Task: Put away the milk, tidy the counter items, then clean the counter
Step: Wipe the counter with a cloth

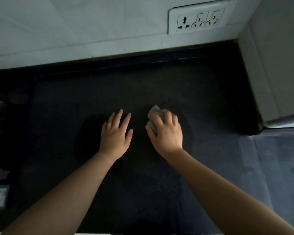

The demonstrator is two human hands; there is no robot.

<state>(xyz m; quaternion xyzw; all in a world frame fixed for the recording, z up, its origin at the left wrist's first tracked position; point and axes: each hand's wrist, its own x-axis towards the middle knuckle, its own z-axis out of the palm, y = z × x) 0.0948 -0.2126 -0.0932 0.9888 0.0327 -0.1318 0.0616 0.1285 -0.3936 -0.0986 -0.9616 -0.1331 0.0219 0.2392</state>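
Observation:
The dark counter (159, 85) fills most of the view. My right hand (166, 131) presses a crumpled grey cloth (154, 114) flat onto the counter near its middle; most of the cloth is hidden under my fingers. My left hand (115, 134) lies flat on the counter just left of it, fingers spread, holding nothing. The two hands are a short gap apart. No milk container is in view.
A white tiled wall (66, 31) runs along the back, with a socket plate (200, 19) at the upper right. A white appliance or cabinet side (275, 73) bounds the counter on the right. Dim, unclear objects (0, 184) sit at the far left edge.

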